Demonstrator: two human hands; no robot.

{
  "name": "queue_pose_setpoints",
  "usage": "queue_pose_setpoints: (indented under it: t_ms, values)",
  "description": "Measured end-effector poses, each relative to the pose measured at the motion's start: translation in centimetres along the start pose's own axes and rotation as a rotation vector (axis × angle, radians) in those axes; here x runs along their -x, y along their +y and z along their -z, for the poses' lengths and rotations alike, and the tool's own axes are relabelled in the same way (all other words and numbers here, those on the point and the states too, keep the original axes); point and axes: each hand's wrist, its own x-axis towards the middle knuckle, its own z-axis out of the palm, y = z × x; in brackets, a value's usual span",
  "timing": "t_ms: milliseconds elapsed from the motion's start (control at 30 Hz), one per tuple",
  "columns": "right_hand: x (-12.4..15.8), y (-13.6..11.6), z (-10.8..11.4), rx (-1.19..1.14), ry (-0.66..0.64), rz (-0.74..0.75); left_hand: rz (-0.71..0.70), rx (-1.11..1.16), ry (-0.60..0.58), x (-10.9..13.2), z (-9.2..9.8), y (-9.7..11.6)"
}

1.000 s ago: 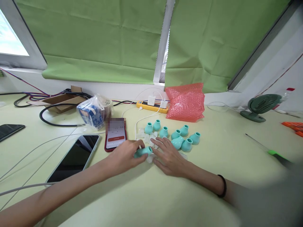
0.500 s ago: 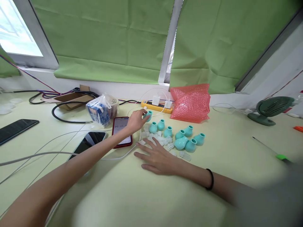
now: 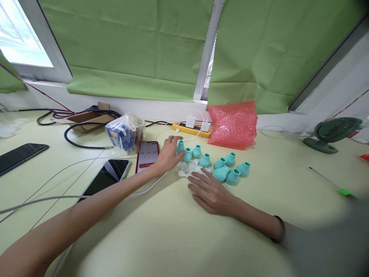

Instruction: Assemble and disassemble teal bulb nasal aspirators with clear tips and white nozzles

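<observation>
My left hand (image 3: 169, 156) has its thumb and fingers around a teal bulb-shaped piece (image 3: 180, 146) with an open neck, at the left end of a group of similar pieces. Just right of it stand more teal bulb-shaped pieces (image 3: 205, 160), most of them neck up. One teal piece (image 3: 221, 174) lies on its side. In front of them is a loose pile of small clear plastic pieces (image 3: 191, 165). My right hand (image 3: 211, 192) lies palm down with fingers stretched over the right part of this pile, hiding some of it.
Left of the pieces lie a red-edged phone (image 3: 147, 154) showing a timer and a dark phone (image 3: 107, 177). Behind are a yellow power strip (image 3: 190, 129) and a pink bubble-wrap bag (image 3: 233, 125). A screwdriver (image 3: 328, 181) and green fan (image 3: 331, 132) are at right. White cables cross the left side.
My left hand has lowered the teal piece slightly beside the others. My right hand has slid to the right across the clear pieces, uncovering those on the left.
</observation>
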Motion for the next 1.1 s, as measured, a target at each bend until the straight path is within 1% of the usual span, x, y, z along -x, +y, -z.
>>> queue_pose_setpoints:
  t_ms: [33,100,200,300,400,500,567,633,700,767,867,933,1000,1100]
  values:
    - [0.5,0.0,0.1,0.007,0.025,-0.018,-0.050,0.001,-0.023,1.3,0.2,0.6]
    - [1.4,0.1,0.2,0.015,0.064,-0.055,-0.215,-0.060,-0.125,3.9,0.2,1.6]
    - [2.2,0.2,0.0,-0.044,0.112,-0.070,-0.400,-0.205,-0.248,7.2,-0.4,2.2]
    - [2.3,0.1,-0.5,-0.156,0.162,-0.078,-0.431,-0.291,-0.208,8.8,-1.1,2.0]
    - [2.2,0.1,-0.9,-0.224,0.229,-0.139,-0.407,-0.283,-0.171,9.1,-1.0,1.8]
    - [2.3,0.0,-1.1,-0.285,0.232,-0.137,-0.418,-0.222,-0.156,9.0,-0.5,2.1]
    - [2.4,0.0,-1.2,-0.327,0.239,-0.121,-0.474,-0.172,-0.188,8.9,-0.2,2.3]
    - [2.5,0.1,-1.2,-0.328,0.300,-0.139,-0.519,-0.128,-0.231,9.0,-0.2,2.4]
    - [2.5,0.3,-1.2,-0.285,0.356,-0.181,-0.520,-0.104,-0.245,9.0,-0.4,2.3]
    - [2.5,0.3,-1.1,-0.248,0.327,-0.217,-0.510,-0.094,-0.211,9.1,-0.6,2.1]
    - [2.3,0.2,-0.5,-0.236,0.192,-0.258,-0.482,-0.088,-0.112,9.1,-0.7,1.8]
    - [2.2,0.1,-0.1,-0.231,0.118,-0.271,-0.423,-0.105,-0.068,9.1,-0.5,1.8]
    - [2.1,-0.1,0.1,-0.229,0.082,-0.277,-0.348,-0.150,-0.086,9.2,-0.3,1.9]
    - [2.2,0.0,-0.1,-0.202,0.116,-0.317,-0.277,-0.241,-0.165,9.3,0.0,2.1]
